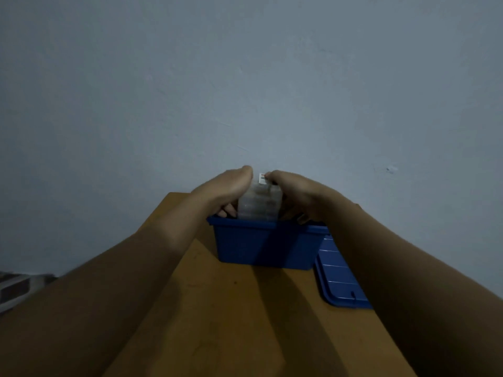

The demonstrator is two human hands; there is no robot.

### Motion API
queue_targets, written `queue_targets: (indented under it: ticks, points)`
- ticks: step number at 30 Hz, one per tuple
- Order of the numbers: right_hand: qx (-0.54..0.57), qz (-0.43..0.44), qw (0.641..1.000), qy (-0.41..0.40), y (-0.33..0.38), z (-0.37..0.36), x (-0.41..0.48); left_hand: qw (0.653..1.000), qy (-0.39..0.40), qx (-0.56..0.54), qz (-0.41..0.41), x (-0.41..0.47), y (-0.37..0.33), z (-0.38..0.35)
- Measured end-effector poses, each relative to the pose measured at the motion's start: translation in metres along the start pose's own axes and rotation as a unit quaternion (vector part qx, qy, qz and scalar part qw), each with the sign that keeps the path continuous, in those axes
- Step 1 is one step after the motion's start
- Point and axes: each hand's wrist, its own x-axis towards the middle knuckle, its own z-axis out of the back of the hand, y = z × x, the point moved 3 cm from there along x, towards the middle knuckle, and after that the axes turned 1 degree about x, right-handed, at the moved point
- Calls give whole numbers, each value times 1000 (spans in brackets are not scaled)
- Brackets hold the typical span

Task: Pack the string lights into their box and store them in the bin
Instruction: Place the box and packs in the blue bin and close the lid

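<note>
A clear plastic box of string lights (258, 204) with a small barcode label on top stands upright, its lower part inside the blue bin (261, 246). My left hand (226, 190) grips the box's left side and my right hand (294, 193) grips its right side. The bin sits on a brown wooden table (231, 308) near the wall. The bottom of the box is hidden behind the bin's front wall.
The bin's blue lid (340, 276) lies flat on the table to the right of the bin, partly under my right forearm. A grey wall rises just behind the table. At the far left, below table level, is a blurred white object (19, 289).
</note>
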Motion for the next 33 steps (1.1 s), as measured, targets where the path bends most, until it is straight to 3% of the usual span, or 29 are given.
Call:
queue_targets:
  ticks: [4, 7, 12, 15, 19, 27, 33]
  points:
    - [47, -15, 998, 35, -11, -10, 23, 997, 39, 52, 44, 19, 3, -4]
    - [82, -27, 995, 49, -18, -14, 32, 994, 77, 31, 76, 25, 3, -8]
    - [34, -50, 997, 57, -21, -19, 30, 984, 118, 90, 103, 31, 8, -10]
    - [-9, -41, 998, 47, -20, -23, 31, 978, 61, 191, 59, 32, 6, -10]
    - [5, -13, 1000, -25, -23, -24, 38, 958, -38, 284, -10, 29, 5, -5]
    - [-93, 41, 985, -139, -32, -28, 47, 956, -68, 282, -50, 20, 12, 2]
    - [-141, 138, 947, -254, -32, -32, 29, 960, -126, 229, -100, 12, 17, 0]
